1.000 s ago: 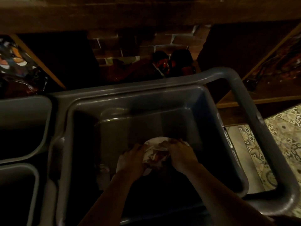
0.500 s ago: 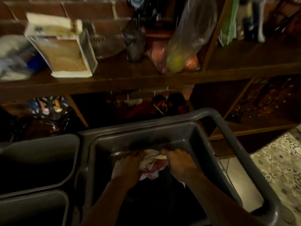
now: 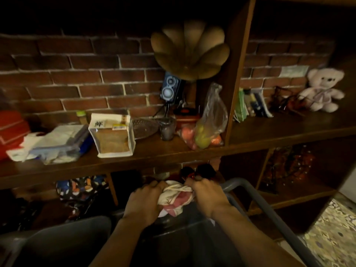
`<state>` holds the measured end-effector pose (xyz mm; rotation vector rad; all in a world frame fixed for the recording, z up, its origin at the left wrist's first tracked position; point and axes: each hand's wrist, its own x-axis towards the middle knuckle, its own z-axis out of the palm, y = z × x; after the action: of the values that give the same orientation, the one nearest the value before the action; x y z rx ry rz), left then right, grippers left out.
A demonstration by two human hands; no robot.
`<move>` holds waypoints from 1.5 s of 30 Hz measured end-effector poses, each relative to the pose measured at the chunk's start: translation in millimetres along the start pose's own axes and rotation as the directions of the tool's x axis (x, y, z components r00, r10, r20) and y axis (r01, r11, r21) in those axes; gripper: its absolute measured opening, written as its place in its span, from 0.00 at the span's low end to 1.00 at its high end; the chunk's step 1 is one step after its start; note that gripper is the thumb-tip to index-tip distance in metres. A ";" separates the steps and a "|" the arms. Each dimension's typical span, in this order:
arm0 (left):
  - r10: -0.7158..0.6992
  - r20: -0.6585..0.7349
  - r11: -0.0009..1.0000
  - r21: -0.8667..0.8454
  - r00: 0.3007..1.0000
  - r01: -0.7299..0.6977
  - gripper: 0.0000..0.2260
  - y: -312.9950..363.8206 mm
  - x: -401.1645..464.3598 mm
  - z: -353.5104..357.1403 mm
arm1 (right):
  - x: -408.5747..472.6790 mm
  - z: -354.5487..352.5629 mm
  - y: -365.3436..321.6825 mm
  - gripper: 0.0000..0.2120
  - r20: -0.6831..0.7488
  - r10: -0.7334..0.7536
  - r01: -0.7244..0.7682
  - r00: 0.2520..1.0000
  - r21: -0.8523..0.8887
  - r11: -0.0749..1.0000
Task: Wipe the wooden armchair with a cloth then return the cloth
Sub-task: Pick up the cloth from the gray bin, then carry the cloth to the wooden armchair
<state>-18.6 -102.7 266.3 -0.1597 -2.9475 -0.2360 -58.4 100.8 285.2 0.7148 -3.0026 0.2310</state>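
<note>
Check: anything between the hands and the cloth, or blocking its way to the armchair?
Nothing between them: left hand and right hand both already have a grip on the bunched cloth, held above the grey bin. No armchair is in view, so that path cannot be judged.

Two hands (image 3: 145, 202) (image 3: 207, 197), one cloth (image 3: 176, 197), one teddy bear (image 3: 322, 89).
</note>
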 end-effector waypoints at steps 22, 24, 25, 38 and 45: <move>0.455 -0.133 0.889 0.019 0.880 -0.457 0.27 205.3 50.0 -46.6 | -143.5 -106.6 131.2 0.22 -0.237 0.362 -0.380 0.902 -0.035 0.924; 0.508 -0.124 0.860 0.014 0.852 -0.511 0.27 253.6 48.0 -44.8 | -180.5 -116.3 162.8 0.23 -0.260 0.415 -0.437 0.872 -0.030 0.899; 0.538 -0.122 0.840 0.004 0.834 -0.542 0.27 279.1 46.4 -43.3 | -200.4 -121.4 178.6 0.23 -0.280 0.443 -0.468 0.851 -0.025 0.883; 0.840 -0.185 0.492 -0.136 0.510 -0.860 0.29 582.6 -36.4 -10.8 | -482.1 -159.5 300.2 0.17 -0.416 0.738 -0.815 0.532 -0.013 0.580; 0.914 -0.241 0.277 -0.214 0.326 -0.937 0.28 665.8 -82.8 2.0 | -577.4 -160.5 305.2 0.24 -0.470 0.811 -0.911 0.348 0.034 0.411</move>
<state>142.5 543.6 347.2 -1.8134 -2.1460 -0.4931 320.8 651.5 356.9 -0.9577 -2.5389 0.0216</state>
